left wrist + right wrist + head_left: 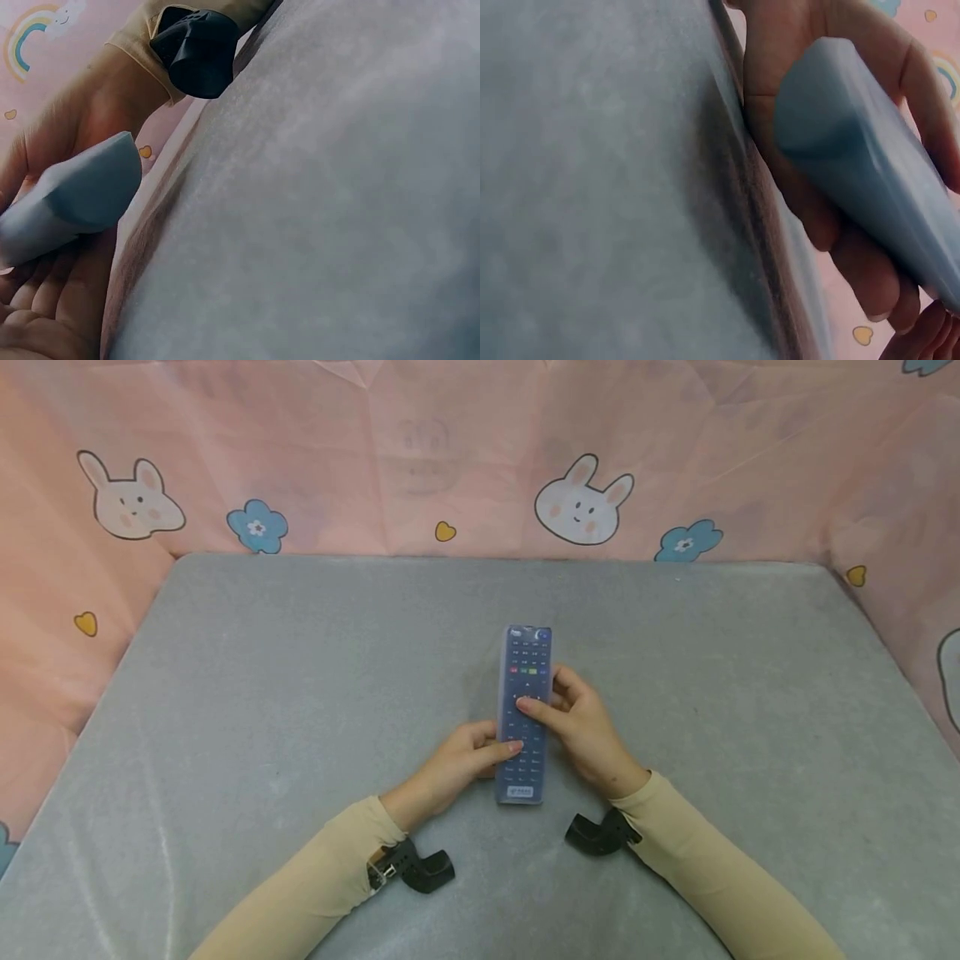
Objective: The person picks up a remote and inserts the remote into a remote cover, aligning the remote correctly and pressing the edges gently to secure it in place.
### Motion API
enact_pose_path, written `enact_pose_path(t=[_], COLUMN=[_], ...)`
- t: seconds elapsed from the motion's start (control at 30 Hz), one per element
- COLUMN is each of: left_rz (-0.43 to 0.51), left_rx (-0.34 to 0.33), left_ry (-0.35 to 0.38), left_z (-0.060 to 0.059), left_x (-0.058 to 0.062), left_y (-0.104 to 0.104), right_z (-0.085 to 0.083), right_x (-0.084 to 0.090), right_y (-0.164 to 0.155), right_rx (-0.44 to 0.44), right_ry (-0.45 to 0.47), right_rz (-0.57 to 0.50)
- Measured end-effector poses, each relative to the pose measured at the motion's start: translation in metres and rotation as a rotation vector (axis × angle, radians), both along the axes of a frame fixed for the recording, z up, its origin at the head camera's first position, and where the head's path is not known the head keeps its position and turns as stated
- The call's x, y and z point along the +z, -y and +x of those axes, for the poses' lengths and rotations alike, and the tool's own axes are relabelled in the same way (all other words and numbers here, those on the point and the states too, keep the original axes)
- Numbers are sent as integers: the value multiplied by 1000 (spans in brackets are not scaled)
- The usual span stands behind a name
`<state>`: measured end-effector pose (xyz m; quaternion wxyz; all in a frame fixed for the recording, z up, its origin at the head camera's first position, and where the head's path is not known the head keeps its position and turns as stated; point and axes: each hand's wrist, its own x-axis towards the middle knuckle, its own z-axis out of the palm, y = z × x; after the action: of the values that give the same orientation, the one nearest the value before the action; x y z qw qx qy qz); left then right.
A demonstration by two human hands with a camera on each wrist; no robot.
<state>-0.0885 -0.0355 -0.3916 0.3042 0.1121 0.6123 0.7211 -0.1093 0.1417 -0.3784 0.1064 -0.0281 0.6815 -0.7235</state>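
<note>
Now both hands on remote, mid-bench, long axis pointing away from person. Left hand curls round its near left edge; right hand grips right edge, thumb across keypad. Remote in translucent sleeve, lifted or resting unclear. Grey felt bench; pink bunny-print cloth walls around.

Overhead head view — close wrist views
</note>
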Motion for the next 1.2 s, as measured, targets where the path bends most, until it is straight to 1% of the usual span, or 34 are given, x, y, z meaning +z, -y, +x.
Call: enact_pose_path(t=[0.07,0.13,0.2,0.27,0.37,0.43,0.47,0.6,0.73,0.87,0.97,1.07,1.2], left_rz=[-21,-12,9,42,87,112,121,144,136,89,57,28,-47], left_rx=[9,34,78,139,219,244,247,236,220,135,84,79,65], left_ry=[-4,11,22,36,35,34,30,28,38,56,61,65,54], left_z=[1,0,0,-1,-4,-6,-7,-8,-9,-8,-7,-8,-9], left_x=[2,2,3,4,3,3,3,2,1,1,0,-2,-2], left_y=[0,-1,-1,0,3,4,5,7,7,8,7,6,3], right_z=[0,-1,-1,-1,-1,0,0,1,0,0,0,0,-1], right_x=[0,0,0,-1,-2,-3,-3,-5,-7,-8,-9,-9,-7], right_y=[0,0,0,0,-1,-1,-1,0,1,1,1,1,-2], right_rx=[4,7,4,4,22,59,81,160,195,202,185,139,40], right_ry=[5,2,-5,-14,-7,13,27,78,74,59,63,55,40], right_rz=[0,5,18,26,32,33,34,42,36,21,17,26,3])
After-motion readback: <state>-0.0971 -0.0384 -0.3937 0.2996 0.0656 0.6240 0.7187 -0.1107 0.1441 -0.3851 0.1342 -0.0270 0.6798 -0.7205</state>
